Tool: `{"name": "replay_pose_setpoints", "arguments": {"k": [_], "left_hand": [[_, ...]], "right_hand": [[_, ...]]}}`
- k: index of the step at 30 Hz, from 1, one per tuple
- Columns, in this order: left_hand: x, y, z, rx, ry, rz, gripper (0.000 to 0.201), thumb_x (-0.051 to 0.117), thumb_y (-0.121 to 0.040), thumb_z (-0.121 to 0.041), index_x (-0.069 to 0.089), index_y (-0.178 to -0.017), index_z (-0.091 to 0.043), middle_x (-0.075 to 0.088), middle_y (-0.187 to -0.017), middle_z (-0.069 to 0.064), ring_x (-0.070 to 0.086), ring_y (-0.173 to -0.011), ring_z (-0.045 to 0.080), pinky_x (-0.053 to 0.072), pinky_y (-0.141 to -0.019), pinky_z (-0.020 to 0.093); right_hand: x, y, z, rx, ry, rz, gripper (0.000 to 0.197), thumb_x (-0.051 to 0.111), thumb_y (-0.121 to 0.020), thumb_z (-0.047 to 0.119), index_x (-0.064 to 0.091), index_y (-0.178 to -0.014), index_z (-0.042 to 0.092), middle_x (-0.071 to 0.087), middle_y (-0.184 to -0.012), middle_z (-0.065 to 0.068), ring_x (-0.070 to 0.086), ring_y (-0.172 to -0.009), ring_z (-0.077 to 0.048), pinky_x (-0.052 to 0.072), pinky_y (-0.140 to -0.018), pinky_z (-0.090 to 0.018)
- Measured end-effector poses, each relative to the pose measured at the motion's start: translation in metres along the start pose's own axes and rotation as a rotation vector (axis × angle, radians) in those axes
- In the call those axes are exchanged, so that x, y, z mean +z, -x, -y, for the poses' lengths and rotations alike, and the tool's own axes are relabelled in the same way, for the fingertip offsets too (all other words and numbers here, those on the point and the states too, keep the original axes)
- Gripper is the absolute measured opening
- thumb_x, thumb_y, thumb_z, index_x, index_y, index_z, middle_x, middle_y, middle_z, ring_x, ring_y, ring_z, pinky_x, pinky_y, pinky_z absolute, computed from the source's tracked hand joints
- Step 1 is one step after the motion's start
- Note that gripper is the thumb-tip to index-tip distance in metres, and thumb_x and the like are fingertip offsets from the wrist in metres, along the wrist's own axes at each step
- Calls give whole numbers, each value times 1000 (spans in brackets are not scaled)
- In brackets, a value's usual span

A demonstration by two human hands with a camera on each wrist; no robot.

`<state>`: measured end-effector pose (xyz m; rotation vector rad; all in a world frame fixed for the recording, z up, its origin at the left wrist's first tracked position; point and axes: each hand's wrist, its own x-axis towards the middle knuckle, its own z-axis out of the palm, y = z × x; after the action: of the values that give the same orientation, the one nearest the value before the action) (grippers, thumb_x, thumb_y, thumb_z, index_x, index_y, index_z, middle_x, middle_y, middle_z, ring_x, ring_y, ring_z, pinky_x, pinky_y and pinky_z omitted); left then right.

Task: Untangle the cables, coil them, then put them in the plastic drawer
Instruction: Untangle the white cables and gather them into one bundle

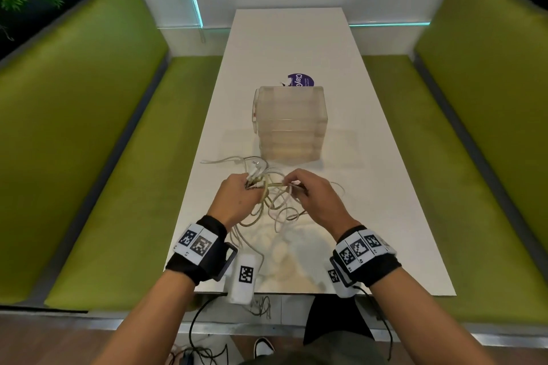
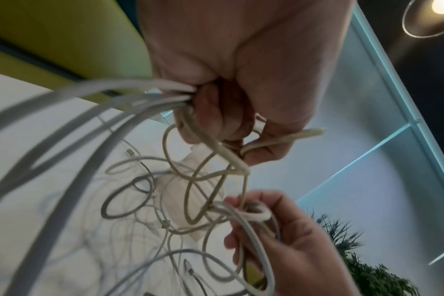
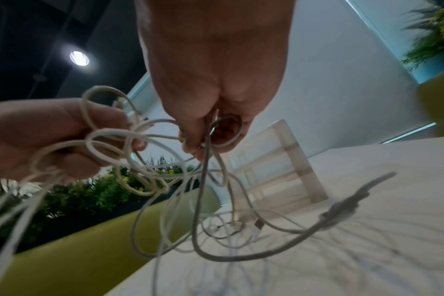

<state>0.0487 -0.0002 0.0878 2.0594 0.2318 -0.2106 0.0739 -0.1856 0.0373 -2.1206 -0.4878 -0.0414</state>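
Wrist bands with printed markers sit lowest in the head view, one on each forearm. Going left to right:

Left hand [image 1: 237, 195], centre-left of frame, raised above the table [image 1: 385, 216]: fingers clenched round a bundle of several strands, with connector ends poking out past the knuckles.

Cables [image 1: 275, 204]: one tangled mass of white and beige cords hanging between the two hands, loops sagging to the table surface and a few strands trailing off toward the frame's left and its lower edge. None coiled yet, by my reading.

Right hand [image 1: 308, 192], centre-right: thumb and fingertips pinching a small loop of white cable. In the left wrist view a thin beige strand runs nearly straight from the left fist down to that pinch.

Key relation: that strand spans hand to hand across the frame, left–right, so the coming pull probably goes outward along it; the right hand holds the single loop and is better placed to draw it free.

Plastic drawer [image 1: 290, 124]: translucent stacked unit just above the hands in frame, drawers apparently closed. A purple round sticker shows beyond it. Trailing loops could snag on each other.
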Motion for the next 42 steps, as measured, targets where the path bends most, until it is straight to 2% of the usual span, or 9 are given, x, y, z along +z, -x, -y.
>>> {"name": "replay_pose_setpoints", "arguments": {"k": [4, 10, 13, 23, 27, 30, 35, 38, 42], "left_hand": [[-13, -3, 6, -22, 90, -95, 21, 59, -83, -10, 59, -83, 11, 47, -64, 6, 29, -49, 16, 24, -51, 28], [-44, -4, 4, -31, 299, -241, 15, 62, -88, -6, 57, -74, -6, 35, -57, -1, 25, -46, 12, 23, -46, 24], [-40, -4, 5, -11, 261, -185, 13, 65, -86, -10, 61, -78, 0, 38, -58, 0, 26, -48, 13, 25, -47, 25], [14, 9, -12, 127, 307, 5, 7, 73, -81, -6, 65, -81, -6, 58, -50, -14, 47, -43, -4, 36, -47, 11], [16, 8, -11, 188, 321, -53, 7, 73, -81, -7, 67, -84, -6, 68, -71, 3, 62, -64, 7, 50, -64, 23], [11, 6, -8, 189, 346, -156, 6, 71, -82, -7, 65, -82, -8, 65, -67, -2, 57, -56, -2, 46, -59, 16], [5, 10, -7, 142, 431, -223, 12, 66, -85, -1, 60, -77, -7, 52, -46, -15, 45, -39, -2, 36, -46, 11], [-1, 3, 3, 51, 516, -267, 16, 67, -86, -6, 61, -72, -10, 33, -46, -11, 22, -40, 7, 22, -45, 24], [-5, 4, 4, 74, 455, -206, 16, 69, -84, -6, 62, -71, -10, 34, -45, -11, 23, -42, 9, 22, -45, 23]], "right_hand": [[-4, 0, -23, 115, 100, 11, 16, 58, -89, 4, 62, -97, 18, 67, -96, 5, 60, -82, -13, 39, -65, -9], [-18, 8, -55, 257, 155, -6, 16, 57, -88, 1, 62, -94, 15, 67, -93, 0, 63, -87, -20, 48, -75, -29], [-16, 8, -46, 177, 62, -42, 19, 60, -85, -3, 64, -91, 15, 65, -89, -1, 60, -82, -19, 50, -75, -36], [2, -8, 5, -36, -69, -31, 20, 67, -78, -4, 74, -93, 7, 68, -84, 1, 59, -75, -6, 44, -69, -11], [8, -7, 14, -35, -109, -5, 7, 70, -81, 3, 73, -86, 7, 68, -74, -3, 59, -67, -11, 45, -62, -21], [6, -9, 12, 21, -141, -33, 15, 70, -81, 1, 71, -93, 11, 67, -78, 8, 62, -73, 1, 47, -68, -13], [7, -11, 8, -82, 18, -1, 19, 65, -85, 4, 66, -100, 15, 68, -96, 3, 62, -86, -12, 52, -77, -30], [7, -8, 13, -9, -266, -46, 26, 59, -84, -7, 66, -96, 15, 69, -101, -2, 67, -83, -13, 53, -73, -25], [2, -8, 17, 142, -455, -39, 17, 58, -89, -4, 56, -87, 13, 62, -117, -6, 70, -72, -15, 52, -65, -22]]}}
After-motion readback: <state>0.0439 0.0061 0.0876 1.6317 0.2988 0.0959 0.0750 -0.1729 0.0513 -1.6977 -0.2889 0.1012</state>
